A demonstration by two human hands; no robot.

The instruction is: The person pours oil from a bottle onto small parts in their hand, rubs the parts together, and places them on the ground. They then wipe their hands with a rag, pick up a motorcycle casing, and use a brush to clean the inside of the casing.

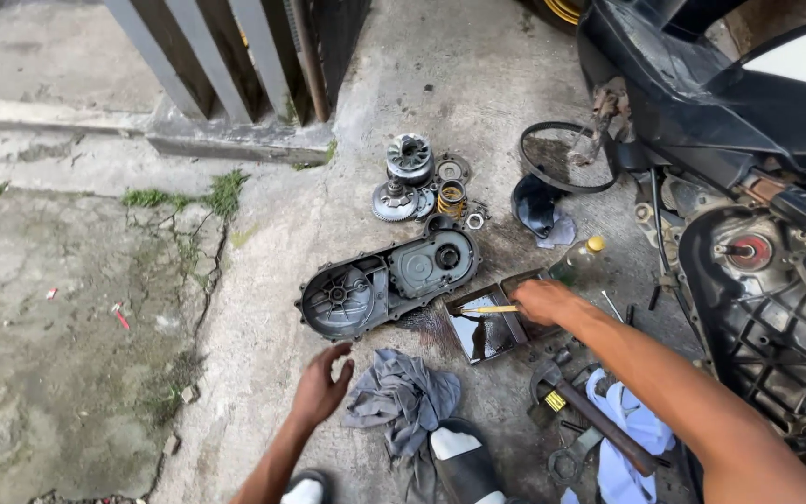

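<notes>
Over oily tray (506, 343), right hand (541, 301) fingers pinching yellow brush (489, 309), left hand (321, 387) spread empty

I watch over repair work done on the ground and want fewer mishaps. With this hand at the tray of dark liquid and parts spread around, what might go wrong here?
1. The right hand holds a yellow-handled brush over the shallow tray of dark liquid; a nudge might slop it onto the concrete.
2. The small washers and spring lie loose on the ground and might roll off or get lost.
3. The left hand hovers near the grey rag, close to the feet; the nearby hammer could be kicked.
</notes>
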